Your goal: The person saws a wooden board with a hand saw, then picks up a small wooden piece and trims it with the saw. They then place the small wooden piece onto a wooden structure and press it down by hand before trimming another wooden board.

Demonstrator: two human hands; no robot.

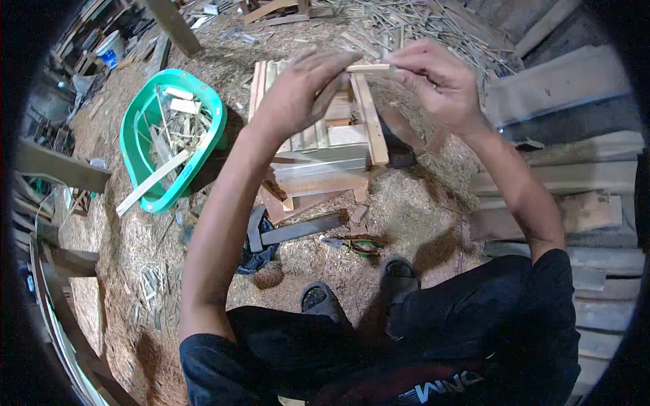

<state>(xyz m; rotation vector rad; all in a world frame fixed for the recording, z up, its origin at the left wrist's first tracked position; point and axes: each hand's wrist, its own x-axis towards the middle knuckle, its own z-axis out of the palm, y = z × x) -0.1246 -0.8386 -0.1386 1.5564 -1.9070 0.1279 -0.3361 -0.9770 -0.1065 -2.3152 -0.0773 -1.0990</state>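
Note:
A short, thin wooden strip [370, 69] is held level between my two hands. My left hand [298, 95] has its fingers and thumb closed around the left end. At the right end, my right hand [443, 84] pinches the strip between thumb and curled fingers. Just below them stands a slatted wooden frame [319, 166] with several parallel boards on top. A longer wooden rail [370, 125] lies along its right side. My left hand partly hides the frame's far left part.
A green basin [218, 111] of wood scraps stands left of the frame. A hammer [301, 229] and pliers [353, 246] lie on the sawdust-covered floor before my feet. Stacked boards [555, 172] line the right side. A wooden post [175, 30] rises at the back left.

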